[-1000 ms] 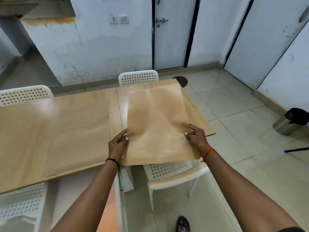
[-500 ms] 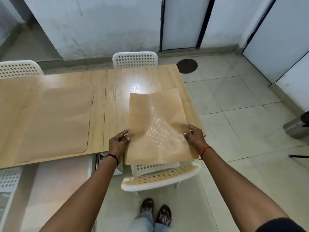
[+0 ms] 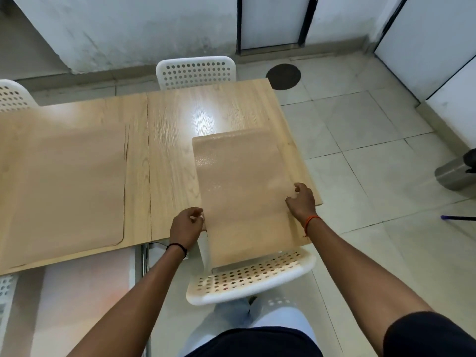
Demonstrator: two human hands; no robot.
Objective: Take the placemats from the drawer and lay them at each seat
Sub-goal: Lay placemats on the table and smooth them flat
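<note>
Placemat (image 3: 244, 191) in head view: thin tan flexible sheet, faint dotted texture, lying on wood-grain table (image 3: 180, 119) at its right end, long axis running away from the person, near edge overhanging above the white perforated chair (image 3: 252, 279). Left hand (image 3: 186, 228) curled at the mat's left edge, right hand (image 3: 302, 202) at its right edge; actual pinch on the mat: cannot tell. Second mat (image 3: 67, 186) lies flat to the left. Judgement: needs sliding forward.

Glossy wood-grain table (image 3: 206, 117), perforated white plastic chair (image 3: 252, 282), seemingly matt, dimpled placemat (image 3: 244, 191).
</note>
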